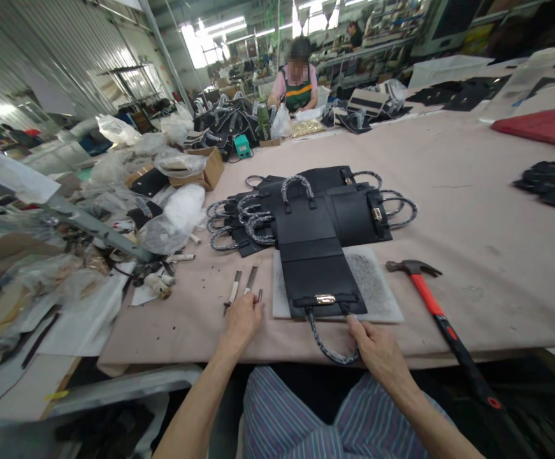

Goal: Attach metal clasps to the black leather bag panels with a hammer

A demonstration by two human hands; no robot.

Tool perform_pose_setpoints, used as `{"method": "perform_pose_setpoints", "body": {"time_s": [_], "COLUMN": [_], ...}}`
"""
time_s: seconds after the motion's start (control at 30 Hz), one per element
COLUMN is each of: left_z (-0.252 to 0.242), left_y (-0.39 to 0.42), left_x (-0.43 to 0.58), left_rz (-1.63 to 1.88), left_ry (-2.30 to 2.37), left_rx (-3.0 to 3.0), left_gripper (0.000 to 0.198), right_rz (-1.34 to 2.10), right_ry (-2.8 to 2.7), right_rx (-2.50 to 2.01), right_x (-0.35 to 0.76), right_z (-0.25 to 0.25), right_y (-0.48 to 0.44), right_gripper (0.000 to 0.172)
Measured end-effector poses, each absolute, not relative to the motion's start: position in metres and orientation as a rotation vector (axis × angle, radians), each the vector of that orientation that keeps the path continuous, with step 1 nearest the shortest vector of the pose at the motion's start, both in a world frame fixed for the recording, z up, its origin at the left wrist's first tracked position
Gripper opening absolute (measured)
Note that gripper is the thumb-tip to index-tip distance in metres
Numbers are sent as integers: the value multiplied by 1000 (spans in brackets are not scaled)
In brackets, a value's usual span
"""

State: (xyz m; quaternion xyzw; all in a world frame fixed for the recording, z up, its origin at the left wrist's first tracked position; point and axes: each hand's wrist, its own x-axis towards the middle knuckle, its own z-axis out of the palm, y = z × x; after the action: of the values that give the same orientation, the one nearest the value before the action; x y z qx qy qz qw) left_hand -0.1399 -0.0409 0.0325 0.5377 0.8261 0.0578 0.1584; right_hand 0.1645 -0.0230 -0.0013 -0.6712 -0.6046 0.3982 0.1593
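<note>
A flat black leather bag panel (316, 268) with a gold clasp (325, 299) lies on a grey-white pad (377, 287) in front of me. My right hand (373, 344) rests at the near edge of the panel, its fingers closed on the wrapped bag handle (327, 347). My left hand (243, 319) lies to the left of the pad with its fingers curled around a small metal tool (259, 295). Two more flat metal tools (241, 284) lie just beyond that hand.
A stack of similar black bag panels (348, 204) with wrapped handles lies beyond the pad. A red-handled hammer (442, 319) lies to the right. Plastic bags, a cardboard box (205, 169) and clutter fill the left side. Another person (296, 80) works at the far end of the table.
</note>
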Motion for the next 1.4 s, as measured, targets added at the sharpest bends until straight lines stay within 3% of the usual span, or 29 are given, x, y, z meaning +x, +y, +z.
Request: {"method": "perform_pose_setpoints", "body": {"time_s": [0.2,0.4,0.63,0.8,0.97,1.03,1.23,1.4], "left_z": [40,38,36,40,38,37,51,63], "left_y": [-50,-61,-49,-29,-13,-14,-25,-17], "left_x": [-153,-213,-217,-209,-220,-225,-206,-118], "left_rz": [331,394,367,103,-69,83,998,1295], "left_ry": [2486,2666,2592,2535,2461,2382,1809,1410], "left_rx": [1416,1154,1209,1199,1191,1153,762,594], "left_gripper": [13,13,17,25,17,21,46,55], "right_rz": [456,141,95,88,254,359,456,411], "right_ry": [-1982,-2195,-2287,-2249,-2271,-2338,-2311,-2234], "right_rx": [-2012,-1351,-1252,-1314,-1356,-1313,-1291,-1297], "right_x": [183,194,201,195,198,206,218,213], "right_z": [0,-22,-47,-40,-28,-24,-16,-16], "right_y": [-17,13,44,47,46,46,39,38], "right_gripper": [51,53,50,46,42,44,50,46]}}
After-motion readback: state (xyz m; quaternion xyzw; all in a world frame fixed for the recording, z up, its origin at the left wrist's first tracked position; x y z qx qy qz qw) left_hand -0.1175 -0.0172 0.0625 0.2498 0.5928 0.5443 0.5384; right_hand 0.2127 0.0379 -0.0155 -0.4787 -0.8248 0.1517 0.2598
